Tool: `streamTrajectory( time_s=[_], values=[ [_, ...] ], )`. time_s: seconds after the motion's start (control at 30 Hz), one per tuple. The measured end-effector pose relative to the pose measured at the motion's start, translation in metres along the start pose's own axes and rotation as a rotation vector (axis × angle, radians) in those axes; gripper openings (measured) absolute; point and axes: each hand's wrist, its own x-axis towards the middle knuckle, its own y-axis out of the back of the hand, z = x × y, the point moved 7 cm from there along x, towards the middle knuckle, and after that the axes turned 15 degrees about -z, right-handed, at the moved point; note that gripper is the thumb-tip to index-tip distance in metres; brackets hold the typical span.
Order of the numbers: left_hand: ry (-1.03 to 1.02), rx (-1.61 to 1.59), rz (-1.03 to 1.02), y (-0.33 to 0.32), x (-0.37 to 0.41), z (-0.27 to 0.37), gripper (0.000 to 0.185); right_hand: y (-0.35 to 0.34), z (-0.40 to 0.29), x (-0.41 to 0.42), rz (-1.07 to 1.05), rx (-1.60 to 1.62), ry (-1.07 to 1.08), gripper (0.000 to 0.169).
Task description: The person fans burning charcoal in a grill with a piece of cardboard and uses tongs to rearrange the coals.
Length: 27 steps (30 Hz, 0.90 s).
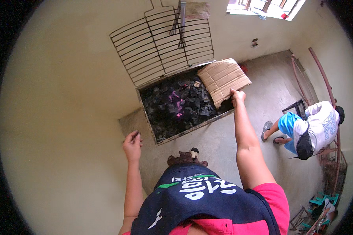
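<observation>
A rectangular metal charcoal grill box stands before me, filled with black charcoal. Pinkish glowing embers show near its middle. My right hand grips a corrugated cardboard sheet by its near edge, over the right end of the grill. A small scrap of cardboard lies on the coals. Off the grill's near left corner is my left hand, thumb and fingers drawn together. Something dark shows at its fingertips; whether it is a held piece or soot is unclear.
A wire grill rack leans behind the grill, with metal tongs hanging over it. To the right, another person bends over beside a dark frame and rusty metal pipes. Turquoise plastic furniture stands lower right.
</observation>
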Motion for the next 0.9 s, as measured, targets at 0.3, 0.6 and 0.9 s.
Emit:
streamTrajectory(
  time_s=[0.3,0.6,0.9],
  values=[
    [-0.07,-0.196,-0.138,-0.047,-0.011,0.03,0.02,-0.017,-0.126,-0.164,-0.261,0.396,0.471,0.02],
    [-0.141,-0.792,-0.125,-0.046,0.002,0.035,0.041,-0.201,-0.085,-0.301,-0.97,0.34,0.146,0.022],
    [-0.173,-0.792,0.62,0.068,-0.091,-0.051,0.053,-0.135,-0.06,-0.115,-0.665,-0.572,0.572,0.022]
  ],
)
